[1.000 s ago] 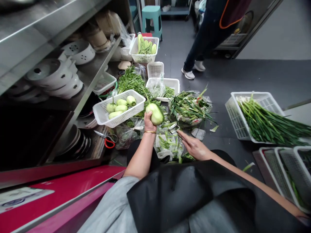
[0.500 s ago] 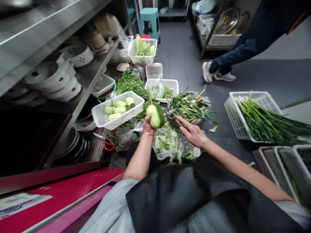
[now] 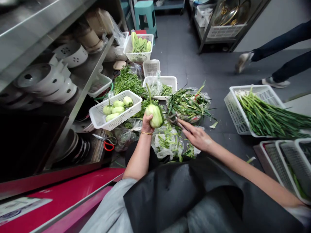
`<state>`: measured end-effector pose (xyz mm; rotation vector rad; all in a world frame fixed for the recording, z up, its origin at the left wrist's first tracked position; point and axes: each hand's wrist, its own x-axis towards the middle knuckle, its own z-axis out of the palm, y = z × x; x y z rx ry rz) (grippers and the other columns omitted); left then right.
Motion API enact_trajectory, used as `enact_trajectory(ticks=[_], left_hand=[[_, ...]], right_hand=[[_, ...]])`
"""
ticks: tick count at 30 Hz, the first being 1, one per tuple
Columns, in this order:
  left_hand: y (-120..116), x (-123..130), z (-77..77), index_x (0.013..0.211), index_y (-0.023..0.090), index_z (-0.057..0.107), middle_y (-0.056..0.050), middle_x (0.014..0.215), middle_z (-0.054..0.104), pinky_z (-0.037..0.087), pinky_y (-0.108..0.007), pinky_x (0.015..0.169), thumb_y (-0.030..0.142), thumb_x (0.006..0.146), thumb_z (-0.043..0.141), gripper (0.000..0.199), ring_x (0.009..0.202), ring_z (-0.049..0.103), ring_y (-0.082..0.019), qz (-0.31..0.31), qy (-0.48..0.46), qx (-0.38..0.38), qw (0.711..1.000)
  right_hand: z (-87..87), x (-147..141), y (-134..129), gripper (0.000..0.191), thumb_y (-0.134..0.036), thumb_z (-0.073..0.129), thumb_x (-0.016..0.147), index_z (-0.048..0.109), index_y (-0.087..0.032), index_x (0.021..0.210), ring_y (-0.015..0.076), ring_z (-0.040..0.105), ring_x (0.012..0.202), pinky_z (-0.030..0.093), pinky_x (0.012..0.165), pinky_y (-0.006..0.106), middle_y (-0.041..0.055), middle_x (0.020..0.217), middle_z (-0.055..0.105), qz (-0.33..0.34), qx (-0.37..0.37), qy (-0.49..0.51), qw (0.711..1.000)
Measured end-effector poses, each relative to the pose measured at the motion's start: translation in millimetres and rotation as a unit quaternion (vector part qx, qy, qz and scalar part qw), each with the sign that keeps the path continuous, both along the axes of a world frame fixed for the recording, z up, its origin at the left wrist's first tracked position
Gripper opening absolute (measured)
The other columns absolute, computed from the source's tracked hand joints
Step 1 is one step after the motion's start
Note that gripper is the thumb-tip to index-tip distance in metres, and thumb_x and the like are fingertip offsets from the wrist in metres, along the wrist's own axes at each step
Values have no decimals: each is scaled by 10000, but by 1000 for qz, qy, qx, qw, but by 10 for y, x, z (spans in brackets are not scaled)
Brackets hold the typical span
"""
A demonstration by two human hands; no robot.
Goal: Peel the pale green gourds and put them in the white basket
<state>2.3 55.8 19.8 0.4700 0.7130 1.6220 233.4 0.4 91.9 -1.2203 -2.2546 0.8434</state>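
Note:
My left hand is closed around the lower part of a round green gourd with a long stem pointing up. Much of the gourd is pale and peeled; a strip of dark green skin shows on its right side. In my right hand is a peeler, its head just right of the gourd and apart from it. Beneath both hands, green peelings lie on clear plastic bags. Left of the gourd, a white basket holds several pale peeled gourds.
Scissors with red handles lie by the left shelf. Leafy greens and a heap of scallion leaves are ahead. A basket of long green stalks stands right. Another person's legs are at upper right.
The peeler has dropped slightly along the gourd's right side and sits a little away from it. The other person has walked further right. My view has shifted slightly.

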Motion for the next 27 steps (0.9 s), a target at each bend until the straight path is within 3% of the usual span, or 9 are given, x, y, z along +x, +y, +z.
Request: enact_trajectory(ticks=[4,9,12,14,16,19,22,25,27], left_hand=[[-65,53,0,1069,208,610,-68,1008,651,486,-365,865,338,548,783,564,926,631,-242,-38,53,45,997],[-105,137,-105,1131,188,576,-67,1053,632,476,-329,836,345,457,849,744,932,615,-237,-98,195,82,973],[-105,195,-175,1140,187,563,-66,1045,635,483,-338,827,368,451,846,767,929,614,-241,-141,193,73,968],[-99,202,-187,1138,195,558,-72,1025,642,494,-359,820,406,470,826,750,933,622,-258,-137,140,55,979],[-93,185,-173,1123,196,562,-87,1014,649,502,-387,825,430,469,815,739,959,624,-288,-137,95,45,985],[-94,161,-139,1086,191,575,-96,998,655,506,-415,840,410,454,818,711,983,622,-313,-144,80,47,985],[-98,151,-125,1089,188,576,-87,967,658,509,-427,842,376,460,818,699,963,634,-310,-136,82,42,986],[-94,112,-123,1123,188,569,-96,969,664,506,-440,865,392,490,797,703,1008,624,-325,-119,60,30,991],[-95,79,-120,1132,185,568,-113,997,665,499,-455,885,403,485,795,719,1062,601,-348,-118,53,30,991]], right_hand=[[342,-329,401,501,-245,374,919,433,-188,1413,189,497,1252,382,1086,355,40,1395,505,11,29,23,999],[188,-220,157,513,-261,367,922,413,-185,1427,207,502,1249,401,1065,380,77,1389,513,-31,-27,37,998],[266,115,79,526,-316,422,911,423,-181,1420,185,678,755,574,670,338,90,965,703,-56,-170,63,982],[417,251,160,554,-356,423,918,374,-194,1446,117,536,428,457,397,243,7,673,642,-44,-260,118,957],[555,247,276,564,-364,426,922,345,-213,1459,90,446,354,380,341,210,-30,595,591,-47,-261,144,953],[574,83,335,521,-313,469,895,447,-213,1406,144,639,616,546,580,280,48,868,706,-35,-120,70,990],[333,89,158,495,-272,410,908,468,-198,1394,211,600,1120,482,964,354,78,1323,576,23,-18,8,1000],[86,431,-91,464,-284,398,915,526,-184,1350,216,616,1107,499,948,337,74,1274,613,121,-85,-74,986],[93,665,-142,444,-302,409,919,557,-187,1321,224,649,1044,530,904,342,72,1218,646,140,-121,-124,975]])
